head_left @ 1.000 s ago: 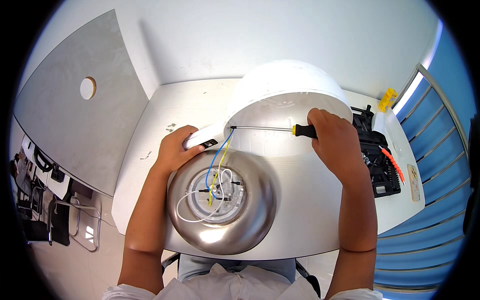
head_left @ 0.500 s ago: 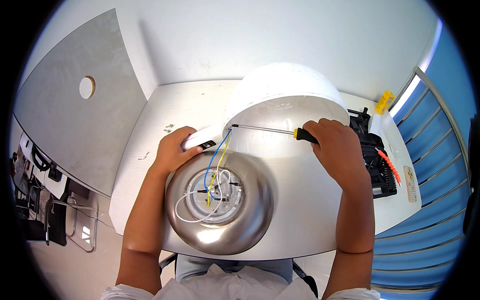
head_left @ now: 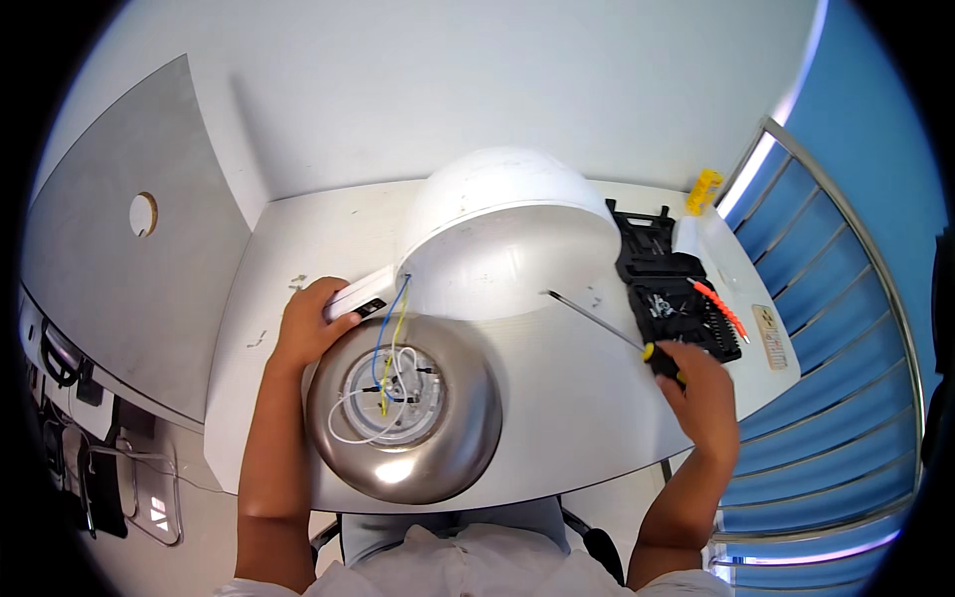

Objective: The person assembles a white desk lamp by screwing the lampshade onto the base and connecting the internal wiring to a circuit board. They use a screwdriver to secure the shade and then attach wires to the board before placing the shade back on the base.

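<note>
My left hand point(head_left: 306, 323) grips the white arm point(head_left: 350, 296) that sticks out from a large white dome point(head_left: 507, 182), which rests tilted with its hollow side toward me. In my right hand point(head_left: 704, 398) is a screwdriver point(head_left: 599, 321) with a black and yellow handle; its tip points left, apart from the dome. Near my left forearm lies a round brushed-metal base point(head_left: 473, 438) with a clear disc point(head_left: 423, 418) in its middle. A blue wire point(head_left: 378, 343) and a yellow-green wire run from the dome's arm to that disc, where a white wire point(head_left: 333, 418) loops.
An open black tool case point(head_left: 659, 261) lies at the right, with an orange flexible shaft point(head_left: 724, 316) across it. Behind it stands a yellow object point(head_left: 703, 191). A metal railing point(head_left: 841, 204) borders the table's right side, a grey panel point(head_left: 119, 298) its left.
My right hand has drawn the screwdriver away from the dome's arm, toward me and down beside the tool case. My left hand keeps its grip. The whole view has shifted.
</note>
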A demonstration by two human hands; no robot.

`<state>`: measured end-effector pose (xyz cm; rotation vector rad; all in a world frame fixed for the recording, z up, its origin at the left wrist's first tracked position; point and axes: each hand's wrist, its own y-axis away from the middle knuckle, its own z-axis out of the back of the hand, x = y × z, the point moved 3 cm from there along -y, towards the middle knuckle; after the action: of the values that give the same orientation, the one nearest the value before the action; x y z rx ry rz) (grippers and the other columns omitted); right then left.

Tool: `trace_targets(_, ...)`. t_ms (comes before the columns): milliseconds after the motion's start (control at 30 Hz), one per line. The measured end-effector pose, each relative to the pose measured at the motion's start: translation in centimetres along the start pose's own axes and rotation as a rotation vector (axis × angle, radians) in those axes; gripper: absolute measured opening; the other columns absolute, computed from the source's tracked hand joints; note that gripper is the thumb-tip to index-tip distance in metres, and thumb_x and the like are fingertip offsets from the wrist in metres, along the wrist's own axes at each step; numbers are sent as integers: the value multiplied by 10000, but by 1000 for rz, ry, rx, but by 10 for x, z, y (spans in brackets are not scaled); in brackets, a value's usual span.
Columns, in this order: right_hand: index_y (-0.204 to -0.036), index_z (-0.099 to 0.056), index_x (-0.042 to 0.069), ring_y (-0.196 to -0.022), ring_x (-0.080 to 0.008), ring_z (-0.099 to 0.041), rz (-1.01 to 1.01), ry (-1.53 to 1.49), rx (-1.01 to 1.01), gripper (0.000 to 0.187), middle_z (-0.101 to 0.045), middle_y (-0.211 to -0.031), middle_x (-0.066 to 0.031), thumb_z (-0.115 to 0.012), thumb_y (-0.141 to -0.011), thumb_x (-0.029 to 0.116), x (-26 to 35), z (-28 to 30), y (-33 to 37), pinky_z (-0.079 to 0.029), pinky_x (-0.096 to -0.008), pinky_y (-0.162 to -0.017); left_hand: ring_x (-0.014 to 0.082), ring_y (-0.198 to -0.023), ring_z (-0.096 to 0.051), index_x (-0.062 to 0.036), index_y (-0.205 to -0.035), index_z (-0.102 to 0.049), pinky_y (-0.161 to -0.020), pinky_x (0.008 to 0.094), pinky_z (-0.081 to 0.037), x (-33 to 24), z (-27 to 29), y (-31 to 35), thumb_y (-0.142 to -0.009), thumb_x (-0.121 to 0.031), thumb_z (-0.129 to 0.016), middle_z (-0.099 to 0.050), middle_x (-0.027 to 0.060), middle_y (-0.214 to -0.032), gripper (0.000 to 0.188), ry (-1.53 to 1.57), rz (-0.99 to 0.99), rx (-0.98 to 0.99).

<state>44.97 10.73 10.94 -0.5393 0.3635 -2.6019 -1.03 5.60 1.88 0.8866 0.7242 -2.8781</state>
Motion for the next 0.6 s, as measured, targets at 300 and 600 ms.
trace_targets(300,-1112,-615,58,-935,-359,-617,-251,-68,61,377,-646,-1041,-163,-687,-744,95,-60,-44,71,-493,-386,-810,307,-944,-610,-36,-1055,-606,-844,368,-473,-2,3,1,-743,-262,-711,-638,141,-998,399,48,64,6)
trace_targets(600,-1113,-617,68,-904,-320,-610,-172,-166,25,356,-626,-978,-126,-680,-764,101,-46,-46,89,-488,-367,-780,201,-784,-607,-32,-982,-634,-712,338,-477,-182,33,25,-773,-184,-711,-643,72,-913,270,273,-280,-120)
